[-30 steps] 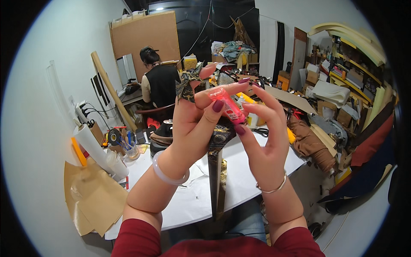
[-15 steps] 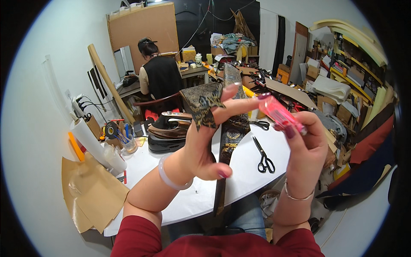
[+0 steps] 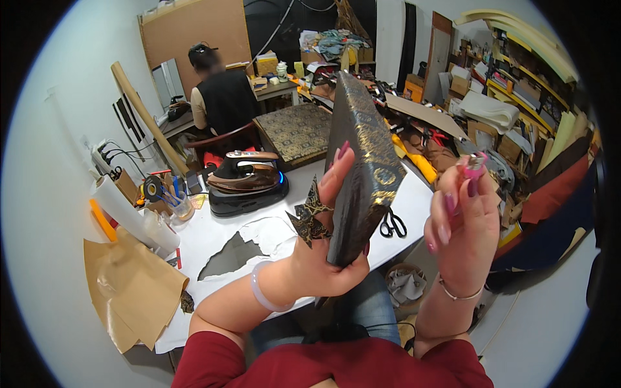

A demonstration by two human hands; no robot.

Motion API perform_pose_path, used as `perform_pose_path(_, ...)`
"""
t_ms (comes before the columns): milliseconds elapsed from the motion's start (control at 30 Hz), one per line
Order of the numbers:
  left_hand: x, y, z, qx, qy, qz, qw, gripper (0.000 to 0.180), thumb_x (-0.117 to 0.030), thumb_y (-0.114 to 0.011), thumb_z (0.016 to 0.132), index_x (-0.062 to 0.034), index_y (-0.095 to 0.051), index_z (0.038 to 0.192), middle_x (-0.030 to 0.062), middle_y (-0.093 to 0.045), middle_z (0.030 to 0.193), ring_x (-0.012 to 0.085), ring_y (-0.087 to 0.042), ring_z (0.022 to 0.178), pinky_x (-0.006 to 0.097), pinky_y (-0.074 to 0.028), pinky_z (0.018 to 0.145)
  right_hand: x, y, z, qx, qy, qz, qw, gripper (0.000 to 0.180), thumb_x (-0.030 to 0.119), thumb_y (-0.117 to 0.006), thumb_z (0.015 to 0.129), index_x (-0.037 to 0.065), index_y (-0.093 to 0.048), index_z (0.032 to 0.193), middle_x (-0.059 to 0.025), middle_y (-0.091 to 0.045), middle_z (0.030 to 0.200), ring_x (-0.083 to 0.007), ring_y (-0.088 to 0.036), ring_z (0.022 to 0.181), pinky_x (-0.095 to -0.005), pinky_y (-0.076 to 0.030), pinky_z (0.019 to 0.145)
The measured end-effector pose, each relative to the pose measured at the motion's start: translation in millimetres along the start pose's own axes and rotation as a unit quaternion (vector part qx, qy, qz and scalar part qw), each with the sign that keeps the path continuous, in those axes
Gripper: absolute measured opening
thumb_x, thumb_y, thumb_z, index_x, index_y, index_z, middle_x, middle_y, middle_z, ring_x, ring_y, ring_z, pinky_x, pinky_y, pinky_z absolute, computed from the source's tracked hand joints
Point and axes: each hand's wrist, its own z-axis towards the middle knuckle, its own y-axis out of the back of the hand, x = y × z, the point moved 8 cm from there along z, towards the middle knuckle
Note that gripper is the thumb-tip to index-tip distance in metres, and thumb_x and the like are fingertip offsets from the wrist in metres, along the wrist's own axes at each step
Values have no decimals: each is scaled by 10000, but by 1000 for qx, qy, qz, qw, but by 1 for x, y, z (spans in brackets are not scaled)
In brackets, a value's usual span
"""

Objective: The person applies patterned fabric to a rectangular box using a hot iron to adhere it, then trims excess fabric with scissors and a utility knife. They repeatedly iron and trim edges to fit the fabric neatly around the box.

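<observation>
My left hand (image 3: 323, 262) is closed around a long, dark brocade-patterned piece (image 3: 372, 139) with gold motifs, held up in front of me; its far end rises toward the back. A pointed, jagged-edged scrap of the same dark gold brocade (image 3: 310, 216) shows at my left fingers; whether it joins the long piece I cannot tell. To the right, my right hand (image 3: 469, 226) is closed on a pink lighter (image 3: 475, 167), metal top upward, apart from the brocade. No flame is visible. Black-handled scissors (image 3: 392, 224) lie on the table just behind the long piece, their blades hidden.
A steam iron (image 3: 246, 178) rests on its base at the left of the white table (image 3: 226, 223), near torn white paper (image 3: 272, 233). Brown paper (image 3: 132, 297) overhangs the left edge. A patterned panel (image 3: 294, 132) lies farther back, by a seated person (image 3: 223, 97). Crowded shelves (image 3: 530, 97) stand right.
The lighter has turned metal end up and moved right, away from my left hand. My left fingers have closed on the brocade piece, now raised. The view has shifted.
</observation>
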Motion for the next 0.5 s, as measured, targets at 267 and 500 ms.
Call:
perform_pose_path(267,9,-38,-20,-52,31,-70,996,1100,133,-507,703,-119,31,1628,233,-203,1673,379,-159,1597,439,-221,1239,-20,6,-19,-10,-132,-126,983,618,592,-321,1076,90,-530,784,-3,-431,612,-104,-350,501,-259,-253,465)
perform_pose_path(500,10,-63,-10,-63,59,-112,990,937,118,-561,682,85,-257,1568,228,-308,1633,295,-296,1536,401,-111,1259,-6,21,-26,-57,-105,-116,986,461,408,-431,1057,58,-587,801,-19,-549,645,-93,-384,528,-257,-275,514)
